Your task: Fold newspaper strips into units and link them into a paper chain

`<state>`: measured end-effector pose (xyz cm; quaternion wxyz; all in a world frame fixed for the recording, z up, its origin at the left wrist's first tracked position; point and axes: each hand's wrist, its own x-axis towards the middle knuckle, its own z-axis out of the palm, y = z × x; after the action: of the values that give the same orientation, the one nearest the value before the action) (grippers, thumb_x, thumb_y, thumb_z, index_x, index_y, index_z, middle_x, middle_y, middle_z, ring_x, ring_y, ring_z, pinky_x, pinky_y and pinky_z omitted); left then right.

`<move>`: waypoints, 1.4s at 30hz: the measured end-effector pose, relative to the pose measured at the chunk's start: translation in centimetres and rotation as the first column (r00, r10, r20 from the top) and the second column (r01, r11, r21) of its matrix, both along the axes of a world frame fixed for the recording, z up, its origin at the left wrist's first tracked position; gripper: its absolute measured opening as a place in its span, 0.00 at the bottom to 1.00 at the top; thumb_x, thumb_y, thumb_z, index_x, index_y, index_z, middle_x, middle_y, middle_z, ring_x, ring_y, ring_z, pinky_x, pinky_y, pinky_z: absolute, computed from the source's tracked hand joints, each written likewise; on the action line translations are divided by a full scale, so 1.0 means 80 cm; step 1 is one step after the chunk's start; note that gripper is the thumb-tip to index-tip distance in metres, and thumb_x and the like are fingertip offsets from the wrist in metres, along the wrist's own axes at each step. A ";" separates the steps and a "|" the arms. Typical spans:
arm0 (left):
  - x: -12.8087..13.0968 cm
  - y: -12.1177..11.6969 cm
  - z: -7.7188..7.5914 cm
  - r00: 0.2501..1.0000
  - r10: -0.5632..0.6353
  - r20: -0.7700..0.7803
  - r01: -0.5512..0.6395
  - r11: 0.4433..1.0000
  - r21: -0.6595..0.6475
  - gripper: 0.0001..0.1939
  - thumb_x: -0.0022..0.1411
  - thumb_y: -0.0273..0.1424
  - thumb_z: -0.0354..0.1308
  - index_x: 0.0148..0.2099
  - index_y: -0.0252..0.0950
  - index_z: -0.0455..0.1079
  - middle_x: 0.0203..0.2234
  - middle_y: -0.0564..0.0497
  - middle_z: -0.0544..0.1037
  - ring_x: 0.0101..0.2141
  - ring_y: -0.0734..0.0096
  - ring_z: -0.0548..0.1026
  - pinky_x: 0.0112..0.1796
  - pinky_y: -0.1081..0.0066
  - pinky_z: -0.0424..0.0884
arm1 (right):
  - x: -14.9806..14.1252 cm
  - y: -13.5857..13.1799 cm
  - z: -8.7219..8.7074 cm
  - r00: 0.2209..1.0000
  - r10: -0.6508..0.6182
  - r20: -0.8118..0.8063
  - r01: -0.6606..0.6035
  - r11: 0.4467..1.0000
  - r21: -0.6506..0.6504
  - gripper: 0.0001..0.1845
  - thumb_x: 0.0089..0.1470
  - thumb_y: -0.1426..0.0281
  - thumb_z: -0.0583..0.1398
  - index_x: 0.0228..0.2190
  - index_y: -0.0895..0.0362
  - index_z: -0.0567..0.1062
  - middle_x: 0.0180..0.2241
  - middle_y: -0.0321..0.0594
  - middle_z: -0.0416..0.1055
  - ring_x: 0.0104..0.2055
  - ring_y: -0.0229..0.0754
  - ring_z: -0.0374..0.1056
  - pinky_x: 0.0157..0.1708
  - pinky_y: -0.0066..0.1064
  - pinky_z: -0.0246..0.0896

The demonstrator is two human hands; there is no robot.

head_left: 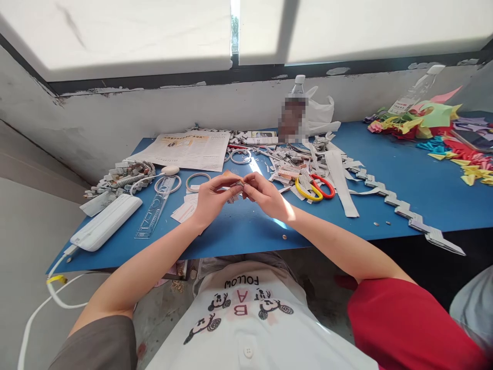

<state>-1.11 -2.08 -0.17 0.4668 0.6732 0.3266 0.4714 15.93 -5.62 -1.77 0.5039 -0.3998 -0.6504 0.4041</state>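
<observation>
The left hand (212, 200) and right hand (268, 198) meet above the blue tabletop (242, 234), thumbs and fingertips of both pinching a small, greyish piece of folded printed paper (239, 183); it looks light, dry and easily crushed, probably a little springy at its creases, so a gentle hold on the folded edges suits it; the fingers hide its exact shape; from it, red-and-yellow-handled scissors (313, 199) lie at three o'clock, a clear plastic ruler (154, 210) at eight, a printed newspaper sheet (185, 154) at ten.

The head view faces forward and down (seemingly close).
</observation>
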 end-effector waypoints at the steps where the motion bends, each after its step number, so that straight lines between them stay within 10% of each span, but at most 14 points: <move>1: 0.000 -0.001 0.001 1.000 0.015 0.007 -0.015 1.000 0.008 0.15 0.48 0.39 0.70 0.38 0.39 0.79 0.35 0.48 0.81 0.36 0.61 0.78 0.32 0.67 0.75 | 0.000 0.000 0.001 1.000 -0.001 -0.001 0.001 1.000 -0.015 0.10 0.61 0.61 0.53 0.37 0.55 0.65 0.28 0.34 0.68 0.28 0.35 0.60 0.28 0.30 0.54; 21: 0.002 0.007 -0.003 0.989 -0.093 0.115 0.117 0.966 -0.230 0.17 0.51 0.40 0.68 0.42 0.38 0.80 0.33 0.48 0.81 0.30 0.67 0.76 0.33 0.66 0.72 | -0.010 0.001 0.002 0.962 -0.121 -0.244 0.120 0.993 -0.017 0.17 0.55 0.55 0.60 0.33 0.55 0.66 0.24 0.33 0.68 0.25 0.34 0.60 0.26 0.30 0.56; 42: -0.006 0.002 0.002 0.997 -0.071 -0.014 0.073 0.984 0.161 0.09 0.52 0.36 0.67 0.38 0.43 0.81 0.34 0.48 0.78 0.38 0.62 0.78 0.36 0.64 0.77 | -0.004 0.001 0.007 0.968 -0.058 -0.244 0.047 0.998 -0.050 0.15 0.54 0.56 0.61 0.30 0.55 0.70 0.26 0.34 0.66 0.28 0.36 0.60 0.32 0.32 0.59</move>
<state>-1.60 -1.94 -0.04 0.4261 0.7221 0.2646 0.4764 15.61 -5.51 -1.20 0.5822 -0.3747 -0.5632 0.4511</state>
